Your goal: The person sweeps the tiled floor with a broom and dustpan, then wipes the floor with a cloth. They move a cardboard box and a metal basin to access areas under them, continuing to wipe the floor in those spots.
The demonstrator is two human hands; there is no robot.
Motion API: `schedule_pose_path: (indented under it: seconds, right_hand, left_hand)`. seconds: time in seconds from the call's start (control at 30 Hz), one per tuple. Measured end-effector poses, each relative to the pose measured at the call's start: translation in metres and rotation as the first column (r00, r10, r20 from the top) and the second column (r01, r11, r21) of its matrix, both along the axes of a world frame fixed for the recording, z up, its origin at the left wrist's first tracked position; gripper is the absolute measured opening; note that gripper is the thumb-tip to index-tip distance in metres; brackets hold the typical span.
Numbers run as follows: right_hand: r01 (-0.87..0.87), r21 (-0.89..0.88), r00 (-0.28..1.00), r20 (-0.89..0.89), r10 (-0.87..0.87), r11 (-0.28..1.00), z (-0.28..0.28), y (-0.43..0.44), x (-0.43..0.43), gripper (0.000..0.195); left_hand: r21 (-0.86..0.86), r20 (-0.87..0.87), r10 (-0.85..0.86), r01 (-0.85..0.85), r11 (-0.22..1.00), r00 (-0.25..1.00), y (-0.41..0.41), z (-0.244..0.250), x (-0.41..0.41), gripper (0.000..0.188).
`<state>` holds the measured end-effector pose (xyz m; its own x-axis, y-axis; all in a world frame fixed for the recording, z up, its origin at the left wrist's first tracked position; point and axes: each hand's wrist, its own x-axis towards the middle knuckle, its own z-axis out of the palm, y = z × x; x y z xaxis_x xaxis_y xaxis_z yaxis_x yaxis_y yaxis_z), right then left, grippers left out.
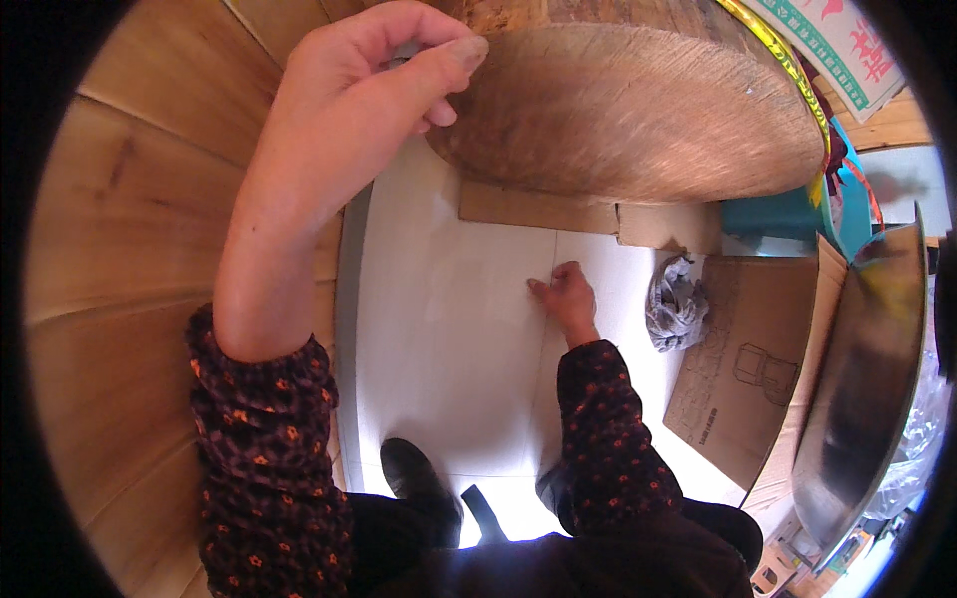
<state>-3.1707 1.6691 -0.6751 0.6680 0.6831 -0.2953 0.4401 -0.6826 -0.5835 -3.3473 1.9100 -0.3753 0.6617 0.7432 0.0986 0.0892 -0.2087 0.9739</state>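
Note:
My left hand (381, 82) is raised at the upper left, in front of the left edge of a thick round wooden block (635, 112). Its thumb and forefinger come together near the block's edge. Whether something small sits between them, or whether they touch the wood, I cannot tell. The block's pale cut face shows saw marks and grain. Lower down, my right hand (570, 297) hangs over the pale tiled floor (448, 329), fingers bent and thumb apart from them, with nothing seen in it. Both sleeves are dark with small orange flowers.
Wooden panelling (149, 217) runs along the left. To the right are a crumpled grey cloth (675, 306), a cardboard box (748, 359), a curved metal sheet or vessel (860, 389) and a teal container (774, 218). A yellow patterned band (796, 71) follows the block's edge. My shoes are below.

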Motion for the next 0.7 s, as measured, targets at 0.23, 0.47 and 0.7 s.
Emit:
schedule_pose_path:
  seconds: [0.23, 0.47, 0.7]
  right_hand:
    - [-0.012, -0.016, 0.998, 0.059, 0.013, 1.0, -0.009, -0.002, 0.001, 0.024]
    - [-0.002, 0.0, 0.989, 0.149, 0.002, 1.0, -0.005, -0.001, -0.006, 0.024]
    - [0.011, -0.021, 0.999, 0.031, -0.011, 1.0, 0.01, -0.002, -0.012, 0.024]
  left_hand:
    - [0.008, -0.001, -0.006, 0.006, 1.0, 1.0, 0.004, 0.004, -0.005, 0.021]
    - [-0.166, -0.006, 0.01, -0.011, 0.986, 1.0, -0.009, 0.02, 0.005, 0.011]
    - [-0.125, -0.005, 0.003, -0.004, 0.992, 1.0, -0.008, 0.019, 0.004, 0.011]
